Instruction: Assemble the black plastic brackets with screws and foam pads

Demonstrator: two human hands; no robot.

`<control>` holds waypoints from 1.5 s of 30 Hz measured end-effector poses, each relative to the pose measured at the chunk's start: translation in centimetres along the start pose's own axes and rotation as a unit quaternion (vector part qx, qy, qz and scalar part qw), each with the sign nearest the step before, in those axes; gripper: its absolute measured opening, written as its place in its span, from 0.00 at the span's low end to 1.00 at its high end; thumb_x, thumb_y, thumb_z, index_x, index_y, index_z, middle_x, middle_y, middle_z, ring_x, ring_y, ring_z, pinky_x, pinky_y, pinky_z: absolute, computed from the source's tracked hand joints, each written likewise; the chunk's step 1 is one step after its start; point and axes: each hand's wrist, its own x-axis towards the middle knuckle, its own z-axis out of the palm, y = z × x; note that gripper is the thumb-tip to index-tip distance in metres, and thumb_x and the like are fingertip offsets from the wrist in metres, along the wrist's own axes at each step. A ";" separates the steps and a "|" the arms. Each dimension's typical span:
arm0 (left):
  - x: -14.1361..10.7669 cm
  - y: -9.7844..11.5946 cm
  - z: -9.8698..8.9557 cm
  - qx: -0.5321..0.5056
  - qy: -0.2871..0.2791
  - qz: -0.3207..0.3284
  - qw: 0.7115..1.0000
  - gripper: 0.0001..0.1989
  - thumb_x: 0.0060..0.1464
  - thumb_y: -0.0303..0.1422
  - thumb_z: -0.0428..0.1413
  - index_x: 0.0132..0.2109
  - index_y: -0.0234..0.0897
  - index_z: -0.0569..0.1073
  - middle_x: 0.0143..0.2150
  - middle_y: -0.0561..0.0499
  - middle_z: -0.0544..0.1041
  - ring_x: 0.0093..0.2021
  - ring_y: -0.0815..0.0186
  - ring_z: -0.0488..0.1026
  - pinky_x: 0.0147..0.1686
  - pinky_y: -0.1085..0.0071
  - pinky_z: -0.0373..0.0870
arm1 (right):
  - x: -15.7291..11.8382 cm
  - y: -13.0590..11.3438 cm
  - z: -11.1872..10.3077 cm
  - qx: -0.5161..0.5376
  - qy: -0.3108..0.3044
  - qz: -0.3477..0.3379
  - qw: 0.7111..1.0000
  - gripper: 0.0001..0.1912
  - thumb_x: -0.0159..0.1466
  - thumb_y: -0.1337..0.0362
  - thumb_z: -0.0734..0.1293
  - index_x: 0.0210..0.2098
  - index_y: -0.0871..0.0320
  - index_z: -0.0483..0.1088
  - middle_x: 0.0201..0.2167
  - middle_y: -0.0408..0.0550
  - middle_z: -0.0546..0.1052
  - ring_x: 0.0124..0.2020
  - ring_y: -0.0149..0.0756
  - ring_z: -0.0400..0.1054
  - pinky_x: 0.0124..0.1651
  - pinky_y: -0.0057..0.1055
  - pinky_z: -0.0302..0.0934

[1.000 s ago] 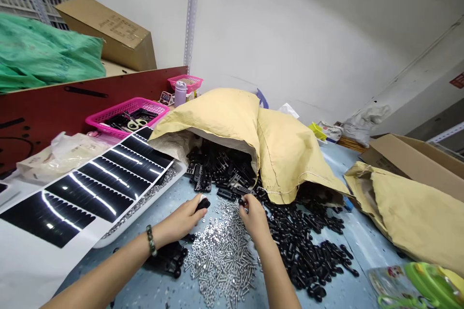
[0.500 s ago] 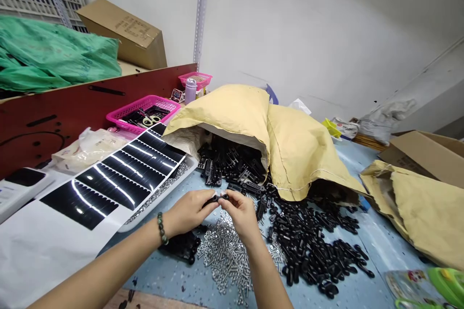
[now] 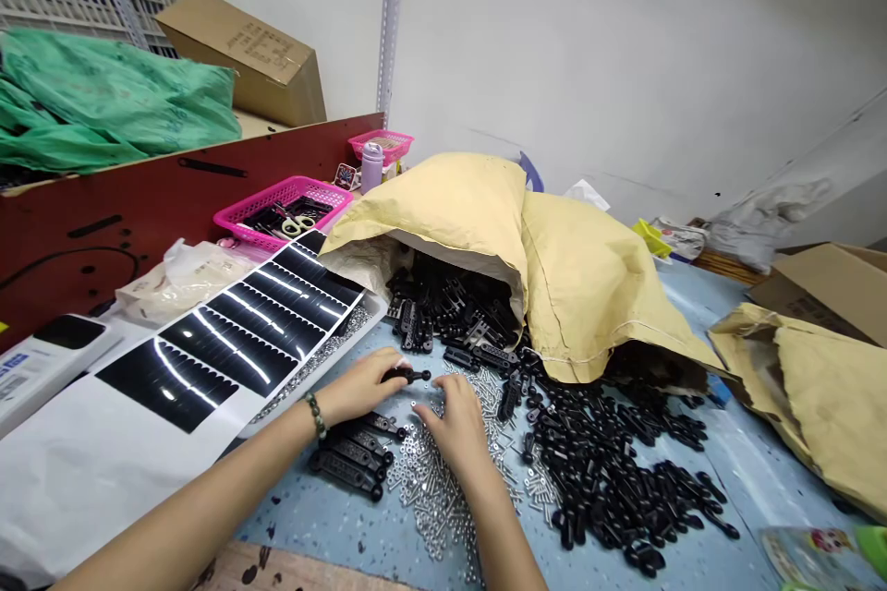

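Note:
My left hand, with a beaded bracelet at the wrist, pinches a black plastic part whose rounded end sticks out past the fingertips. Just to its right, my right hand is open, thumb and fingers apart, above a heap of silver screws and nuts. Several black slotted parts with knobbed ends lie in a row below my left hand. A large pile of small black pieces spreads to the right of the screws.
Two yellow paper sacks lie behind, one spilling black parts. A white tray of nuts sits left, partly under a printed sheet. Beyond it is a pink basket with scissors. A bottle lies at the lower right.
My right hand has come off the black part and opened, moving slightly down. My left hand keeps hold of it. The row of black parts shows more fully as the view shifts.

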 end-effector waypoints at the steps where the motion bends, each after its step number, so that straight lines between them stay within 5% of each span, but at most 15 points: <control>1: 0.1 0.0 0.4 0.002 -0.015 0.014 1.000 0.08 0.58 0.33 0.50 0.42 0.39 0.72 0.42 0.49 0.73 0.46 0.61 0.69 0.49 0.66 0.64 | -0.3 0.4 -0.3 0.006 0.008 -0.010 1.000 0.14 0.58 0.67 0.71 0.44 0.56 0.70 0.42 0.50 0.73 0.44 0.44 0.67 0.47 0.38 0.61; 7: -0.2 -0.1 2.1 0.020 -0.087 0.049 0.995 0.08 0.58 0.29 0.51 0.39 0.39 0.75 0.41 0.49 0.71 0.46 0.62 0.67 0.49 0.68 0.63 | -2.3 2.1 0.3 -0.014 -0.005 -0.116 0.993 0.10 0.63 0.73 0.66 0.42 0.54 0.73 0.37 0.46 0.77 0.41 0.40 0.69 0.47 0.36 0.62; 12: 0.1 -1.0 1.5 0.040 -0.109 0.046 0.992 0.11 0.61 0.29 0.48 0.43 0.40 0.76 0.42 0.49 0.72 0.46 0.62 0.66 0.50 0.67 0.62 | -2.1 1.4 1.7 -0.019 0.019 -0.099 0.995 0.12 0.63 0.74 0.65 0.42 0.56 0.75 0.36 0.50 0.76 0.39 0.42 0.68 0.44 0.38 0.62; 24: 2.3 -1.1 0.9 0.066 -0.139 0.060 0.986 0.10 0.61 0.29 0.51 0.44 0.37 0.77 0.40 0.48 0.76 0.44 0.62 0.71 0.48 0.67 0.64 | -1.3 1.3 1.0 -0.009 0.007 -0.093 0.996 0.09 0.63 0.73 0.65 0.40 0.57 0.74 0.37 0.49 0.78 0.40 0.41 0.70 0.46 0.36 0.63; 40: 1.3 -0.3 -0.7 0.070 -0.145 0.089 0.983 0.09 0.59 0.29 0.53 0.43 0.41 0.77 0.41 0.51 0.76 0.45 0.64 0.71 0.48 0.70 0.63 | -2.5 0.6 1.6 -0.003 0.054 -0.108 0.993 0.07 0.63 0.71 0.65 0.40 0.56 0.72 0.36 0.46 0.77 0.39 0.39 0.70 0.46 0.35 0.60; 45: 1.7 -1.3 -0.1 0.060 -0.161 0.088 0.981 0.07 0.61 0.31 0.54 0.42 0.37 0.77 0.40 0.49 0.77 0.45 0.63 0.72 0.50 0.64 0.64 | -3.0 0.2 2.2 -0.056 0.033 -0.108 0.992 0.07 0.64 0.70 0.64 0.39 0.56 0.73 0.34 0.47 0.78 0.37 0.40 0.69 0.44 0.37 0.59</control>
